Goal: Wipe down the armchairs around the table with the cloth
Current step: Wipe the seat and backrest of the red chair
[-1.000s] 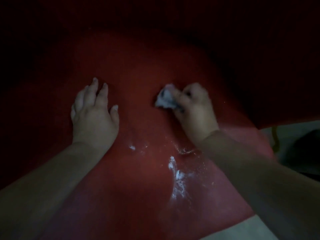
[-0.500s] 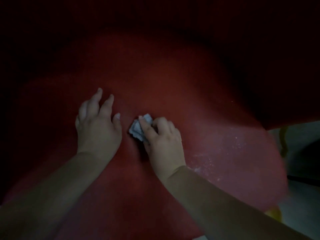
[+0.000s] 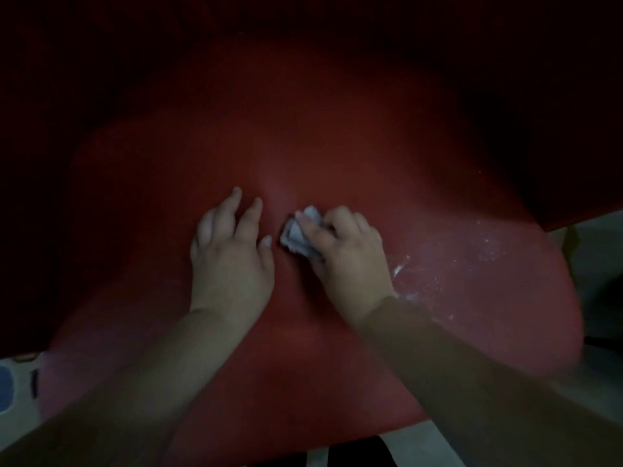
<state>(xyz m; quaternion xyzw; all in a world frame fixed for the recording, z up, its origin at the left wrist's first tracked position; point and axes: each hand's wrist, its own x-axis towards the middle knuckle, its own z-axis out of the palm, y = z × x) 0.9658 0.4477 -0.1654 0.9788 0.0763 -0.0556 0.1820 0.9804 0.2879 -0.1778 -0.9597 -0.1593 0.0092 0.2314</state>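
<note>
Cloth [image 3: 298, 235] sits bunched in the right hand [image 3: 349, 261] on the middle of the red armchair seat [image 3: 337, 146], left hand [image 3: 232, 254] flat beside it, and white dust [image 3: 438, 261] at the right likely needs wiping.

Left hand [image 3: 229, 261] flat, fingers spread; right hand [image 3: 350, 261] curled in tight grip; both forearms extended forward.

You're working in very dim light; the top and left edges sink into black, the lower right catches faint light, and everything looks soft and blurred.
</note>
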